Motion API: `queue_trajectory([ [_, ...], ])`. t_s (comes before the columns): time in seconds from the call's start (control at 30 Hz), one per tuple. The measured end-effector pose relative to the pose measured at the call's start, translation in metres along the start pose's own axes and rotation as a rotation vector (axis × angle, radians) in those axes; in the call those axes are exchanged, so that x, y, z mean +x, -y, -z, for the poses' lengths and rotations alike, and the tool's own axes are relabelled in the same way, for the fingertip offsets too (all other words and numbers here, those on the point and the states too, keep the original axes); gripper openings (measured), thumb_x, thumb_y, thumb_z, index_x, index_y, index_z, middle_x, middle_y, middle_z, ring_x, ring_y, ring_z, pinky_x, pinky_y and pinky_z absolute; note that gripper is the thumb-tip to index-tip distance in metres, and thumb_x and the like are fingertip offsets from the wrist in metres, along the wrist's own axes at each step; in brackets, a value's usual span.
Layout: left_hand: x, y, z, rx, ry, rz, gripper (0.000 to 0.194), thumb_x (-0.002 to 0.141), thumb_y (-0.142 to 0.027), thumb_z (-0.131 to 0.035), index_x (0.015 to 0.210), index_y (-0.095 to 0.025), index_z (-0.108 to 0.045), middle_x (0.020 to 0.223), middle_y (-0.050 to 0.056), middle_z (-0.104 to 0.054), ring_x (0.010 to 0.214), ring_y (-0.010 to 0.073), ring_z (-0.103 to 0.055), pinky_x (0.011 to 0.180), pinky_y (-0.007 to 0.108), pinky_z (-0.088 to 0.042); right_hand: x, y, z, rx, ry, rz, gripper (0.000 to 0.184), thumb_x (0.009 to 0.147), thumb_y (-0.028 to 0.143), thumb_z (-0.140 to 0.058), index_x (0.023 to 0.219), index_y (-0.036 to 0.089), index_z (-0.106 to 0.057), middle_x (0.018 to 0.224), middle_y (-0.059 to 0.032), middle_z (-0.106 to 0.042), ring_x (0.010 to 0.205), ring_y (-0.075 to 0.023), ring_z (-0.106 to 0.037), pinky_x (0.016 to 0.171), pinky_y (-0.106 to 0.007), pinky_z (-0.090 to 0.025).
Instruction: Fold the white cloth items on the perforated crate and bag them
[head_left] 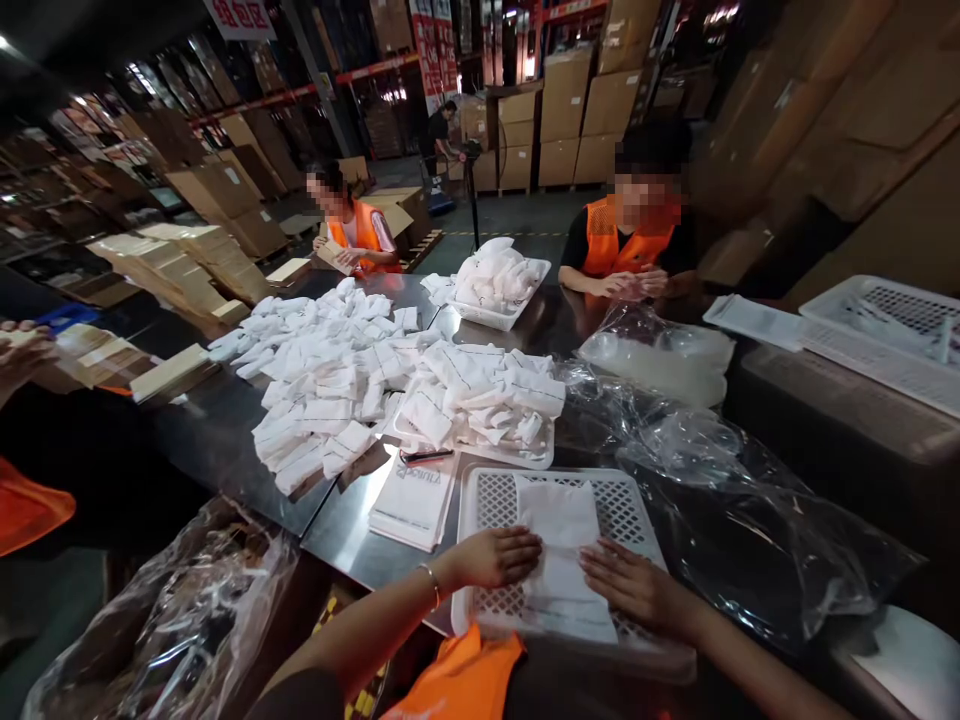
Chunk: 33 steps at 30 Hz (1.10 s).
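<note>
In front of me a white plastic basket (pixel 469 500) with a lattice bottom stands at the table's near edge. A white rectangular packet (pixel 562 515), soft and flat, lies lengthwise in it. My left hand (pixel 499 555) rests on the packet's left edge, fingers stretched out together and flat. On the packet's right edge lies my right hand (pixel 630 580), its fingers also straight and slightly apart. Neither hand is wrapped around anything. Left of the basket is a stack of white printed sheets or bags (pixel 412 505), with a dark and orange pen-like tool (pixel 426 456) on top.
Heaped white packets (pixel 322 370) cover the table's middle, some in a white tray (pixel 517 455). Clear plastic film (pixel 690 450) spreads on the right. Two co-workers in orange vests (pixel 371 240) sit opposite; another person's arm (pixel 26 360) shows at left. A lined box (pixel 202 600) stands lower left.
</note>
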<state>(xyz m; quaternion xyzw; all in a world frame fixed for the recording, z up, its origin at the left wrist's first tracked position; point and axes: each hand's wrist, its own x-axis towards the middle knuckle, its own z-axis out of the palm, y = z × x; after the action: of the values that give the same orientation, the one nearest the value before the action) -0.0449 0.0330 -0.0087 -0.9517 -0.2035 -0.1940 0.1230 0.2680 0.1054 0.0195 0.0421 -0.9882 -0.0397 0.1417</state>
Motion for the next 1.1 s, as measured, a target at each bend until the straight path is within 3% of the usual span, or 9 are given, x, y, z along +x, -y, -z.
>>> queue_trajectory([
  [0.23, 0.003, -0.007, 0.003, -0.124, 0.009, 0.022, 0.026, 0.095, -0.017, -0.047, 0.113, -0.012, -0.065, 0.125, 0.012, -0.064, 0.121, 0.0222, -0.057, 0.111, 0.039, -0.038, 0.004, 0.007, -0.007, 0.021, -0.029, -0.044, 0.033, 0.090, 0.008, -0.047, 0.114, 0.022, -0.065, 0.117, -0.0078, -0.068, 0.115, -0.0230, -0.060, 0.098, -0.048, -0.052],
  [0.33, 0.001, -0.011, -0.004, -0.287, 0.000, 0.102, 0.029, 0.098, -0.021, -0.040, 0.107, -0.012, -0.066, 0.116, 0.010, -0.069, 0.115, 0.0200, -0.061, 0.108, 0.035, -0.042, 0.003, 0.011, -0.016, 0.307, -0.133, -0.295, 0.033, 0.091, 0.013, -0.042, 0.107, 0.026, -0.069, 0.105, -0.0059, -0.073, 0.103, -0.0204, -0.067, 0.092, -0.040, -0.056],
  [0.4, 0.001, -0.014, -0.007, -0.460, -0.041, 0.342, 0.034, 0.099, -0.025, -0.034, 0.105, -0.014, -0.066, 0.109, 0.010, -0.071, 0.107, 0.0180, -0.064, 0.100, 0.032, -0.047, 0.004, 0.013, -0.020, 0.487, -0.206, -0.563, 0.031, 0.093, 0.023, -0.041, 0.100, 0.025, -0.071, 0.094, -0.0063, -0.075, 0.090, -0.0202, -0.070, 0.081, -0.034, -0.058],
  [0.47, 0.004, -0.018, -0.009, -0.624, -0.127, 0.690, 0.042, 0.100, -0.033, -0.027, 0.097, -0.016, -0.066, 0.093, 0.008, -0.072, 0.088, 0.0168, -0.067, 0.083, 0.029, -0.053, 0.009, 0.015, -0.022, 0.566, -0.256, -0.864, 0.036, 0.094, 0.037, -0.039, 0.085, 0.023, -0.072, 0.077, -0.0061, -0.073, 0.072, -0.0205, -0.070, 0.064, -0.030, -0.058],
  [0.53, 0.012, -0.021, -0.012, -0.710, -0.226, 1.011, 0.052, 0.101, -0.043, -0.023, 0.083, -0.017, -0.064, 0.076, 0.006, -0.069, 0.069, 0.0160, -0.062, 0.067, 0.028, -0.051, 0.017, 0.017, -0.023, 0.543, -0.309, -1.103, 0.050, 0.093, 0.051, -0.036, 0.066, 0.021, -0.066, 0.056, -0.0045, -0.065, 0.053, -0.0198, -0.063, 0.048, -0.029, -0.050],
  [0.6, 0.022, -0.024, -0.015, -0.715, -0.303, 1.202, 0.058, 0.100, -0.052, -0.019, 0.074, -0.018, -0.059, 0.067, 0.005, -0.064, 0.062, 0.0160, -0.056, 0.060, 0.028, -0.046, 0.026, 0.018, -0.023, 0.497, -0.361, -1.266, 0.059, 0.090, 0.062, -0.034, 0.055, 0.021, -0.058, 0.044, -0.0029, -0.054, 0.043, -0.0185, -0.053, 0.041, -0.030, -0.041],
  [0.83, 0.051, -0.027, -0.025, -0.627, -0.451, 1.450, 0.060, 0.098, -0.058, -0.011, 0.070, -0.021, -0.047, 0.067, 0.006, -0.058, 0.062, 0.0175, -0.052, 0.058, 0.030, -0.041, 0.045, 0.020, -0.025, 0.347, -0.501, -1.428, 0.066, 0.082, 0.078, -0.027, 0.050, 0.023, -0.045, 0.041, -0.0021, -0.047, 0.041, -0.0144, -0.042, 0.045, -0.029, -0.034],
  [1.0, 0.052, -0.028, -0.023, -0.612, -0.531, 1.449, 0.055, 0.098, -0.057, -0.013, 0.073, -0.022, -0.048, 0.073, 0.008, -0.061, 0.068, 0.0202, -0.057, 0.063, 0.033, -0.045, 0.046, 0.022, -0.027, 0.244, -0.548, -1.396, 0.067, 0.083, 0.077, -0.028, 0.047, 0.023, -0.045, 0.038, -0.0017, -0.046, 0.037, -0.0132, -0.039, 0.043, -0.028, -0.029],
  [1.1, 0.050, -0.027, -0.024, -0.548, -0.495, 1.470, 0.057, 0.098, -0.057, -0.010, 0.071, -0.023, -0.047, 0.071, 0.008, -0.060, 0.066, 0.0204, -0.056, 0.061, 0.033, -0.045, 0.045, 0.024, -0.030, 0.218, -0.545, -1.362, 0.066, 0.085, 0.075, -0.029, 0.047, 0.023, -0.046, 0.038, -0.0027, -0.048, 0.037, -0.0131, -0.039, 0.044, -0.028, -0.030],
])
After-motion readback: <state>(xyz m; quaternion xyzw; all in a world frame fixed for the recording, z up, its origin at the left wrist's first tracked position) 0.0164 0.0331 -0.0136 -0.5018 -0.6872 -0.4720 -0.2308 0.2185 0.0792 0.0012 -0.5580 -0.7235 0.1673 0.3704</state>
